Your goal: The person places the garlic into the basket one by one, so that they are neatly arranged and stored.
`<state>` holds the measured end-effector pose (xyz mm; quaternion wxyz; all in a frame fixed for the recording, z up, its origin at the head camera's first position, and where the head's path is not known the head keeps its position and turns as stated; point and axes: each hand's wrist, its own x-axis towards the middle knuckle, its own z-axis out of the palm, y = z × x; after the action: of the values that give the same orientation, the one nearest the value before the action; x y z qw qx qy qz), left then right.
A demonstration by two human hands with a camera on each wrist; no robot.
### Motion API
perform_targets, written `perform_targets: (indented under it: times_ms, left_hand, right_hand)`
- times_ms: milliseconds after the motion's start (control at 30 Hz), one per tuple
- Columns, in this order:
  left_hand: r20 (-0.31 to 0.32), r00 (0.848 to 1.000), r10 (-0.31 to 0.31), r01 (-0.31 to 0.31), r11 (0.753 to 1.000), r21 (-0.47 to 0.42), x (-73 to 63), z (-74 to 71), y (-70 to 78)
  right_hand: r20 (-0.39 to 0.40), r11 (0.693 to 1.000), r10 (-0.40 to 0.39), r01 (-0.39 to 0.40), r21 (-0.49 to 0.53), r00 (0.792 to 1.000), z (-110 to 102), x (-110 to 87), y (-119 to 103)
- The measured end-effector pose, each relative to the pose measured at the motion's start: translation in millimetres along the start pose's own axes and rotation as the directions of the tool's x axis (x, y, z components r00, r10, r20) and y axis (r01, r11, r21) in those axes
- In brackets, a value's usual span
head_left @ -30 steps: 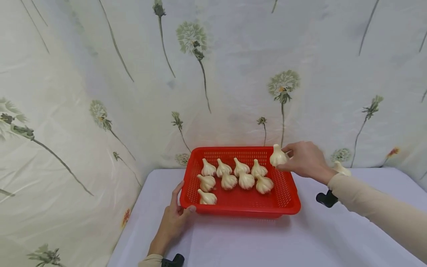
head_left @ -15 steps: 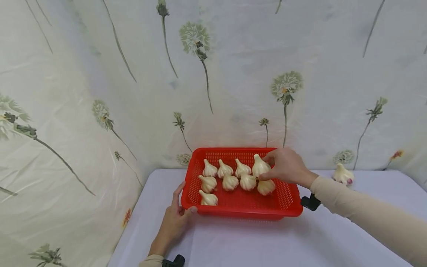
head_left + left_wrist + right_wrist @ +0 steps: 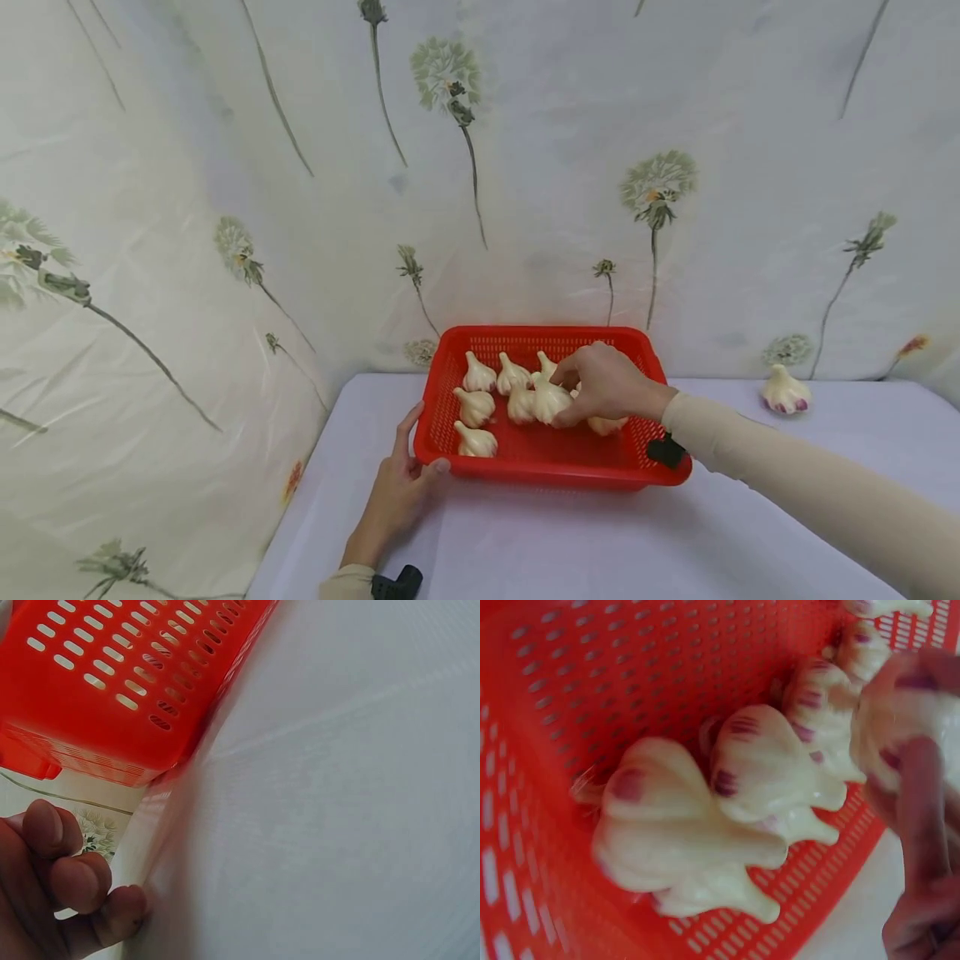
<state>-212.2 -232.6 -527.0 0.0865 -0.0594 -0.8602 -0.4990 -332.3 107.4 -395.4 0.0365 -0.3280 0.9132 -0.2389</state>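
In the head view a red perforated plastic basket [image 3: 555, 477] stands on the table with garlic bulbs in rows inside. My left hand [image 3: 393, 496] holds its front left corner, thumb at the front rim and index finger along the left side. Several other fingers [image 3: 79, 881] curl below the corner, apart from it, in the left wrist view. Over the middle of the basket, my right hand [image 3: 603, 383] pinches a garlic bulb [image 3: 551, 402] between thumb and fingers, stem up. That held bulb [image 3: 889, 720] is close to other bulbs [image 3: 761, 761] in the right wrist view. The hand hides some bulbs beneath it.
One more garlic bulb [image 3: 786, 392] lies on the white tablecloth [image 3: 540, 542], to the right of the basket. A curtain [image 3: 540, 208] printed with dandelions hangs behind and to the left of the table.
My right hand has carried the garlic bulb leftward from the basket's right rim to above its middle. My left hand stays at the corner. The view has shifted slightly.
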Motion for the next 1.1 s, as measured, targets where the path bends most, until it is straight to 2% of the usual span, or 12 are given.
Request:
perform_targets:
  times_ms: [200,400,533,733,967,1100]
  left_hand:
    - [0.012,1.000,-0.003,0.003,1.000,-0.001,3.6,3.8,1.3]
    - [0.007,1.000,-0.013,0.013,1.000,0.008,5.6,5.5,2.5]
    - [0.007,1.000,-0.002,0.002,1.000,0.004,6.9,3.8,3.4]
    - [0.010,1.000,0.001,-0.001,1.000,0.019,7.3,1.6,2.8]
    - [0.000,1.000,-0.001,0.001,0.999,0.036,4.0,0.6,1.3]
    - [-0.001,1.000,-0.004,0.004,0.999,0.035,3.0,-0.9,-0.2]
  right_hand:
    - [0.101,0.993,-0.110,0.106,0.045,0.989,10.2,11.4,3.8]
    - [0.137,0.979,-0.201,0.193,0.067,0.970,21.1,19.0,4.1]
    - [0.161,0.974,-0.222,0.214,0.069,0.962,26.5,23.8,2.8]
    - [0.221,0.979,-0.196,0.176,0.105,0.955,38.7,29.2,5.5]
    - [0.228,0.966,-0.257,0.253,0.044,0.939,54.1,32.7,8.4]
    - [0.221,0.964,-0.261,0.266,0.006,0.940,55.2,36.6,7.4]
